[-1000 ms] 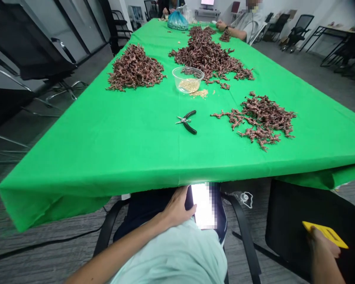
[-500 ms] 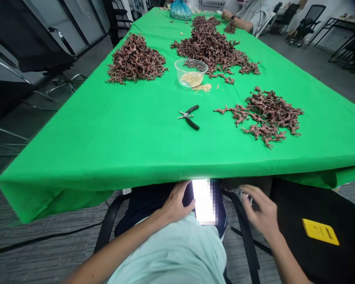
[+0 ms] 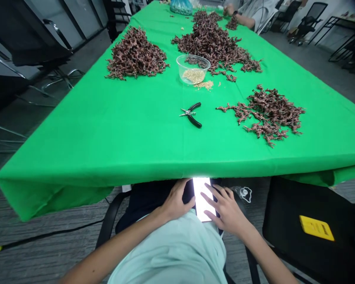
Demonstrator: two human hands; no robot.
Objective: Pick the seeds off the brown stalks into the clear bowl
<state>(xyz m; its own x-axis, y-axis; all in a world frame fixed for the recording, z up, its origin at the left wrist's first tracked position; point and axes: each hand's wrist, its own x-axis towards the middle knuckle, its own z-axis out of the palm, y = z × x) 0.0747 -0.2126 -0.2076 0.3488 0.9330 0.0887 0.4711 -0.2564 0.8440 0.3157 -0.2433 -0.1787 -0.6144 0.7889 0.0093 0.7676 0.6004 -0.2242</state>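
A phone with a bright white screen [image 3: 201, 199] rests in my lap, just below the table's front edge. My left hand [image 3: 179, 201] grips it along its left side, thumb at the edge. Over the right part of the screen lies my right hand [image 3: 226, 205], its fingers spread across the glass. Pliers with black handles [image 3: 191, 113] lie spread on the green cloth [image 3: 130, 130]. Behind them stands a clear plastic bowl [image 3: 193, 69] with small gold-coloured pieces inside, and some of these pieces [image 3: 206, 84] are spilled beside it.
Brown, twisted small figure-like pieces form a left pile [image 3: 136, 55], a large rear pile [image 3: 211, 43] and a right pile [image 3: 273, 112]. A blue bag [image 3: 181, 7] and another person's arm [image 3: 244, 19] are at the far end. A yellow card [image 3: 316, 228] lies on a black chair [image 3: 284, 205].
My right hand has moved left from beside the chair's armrest onto the phone screen. A clear item with a white loop, formerly by that hand, now shows apart from it. My left hand stays on the phone.
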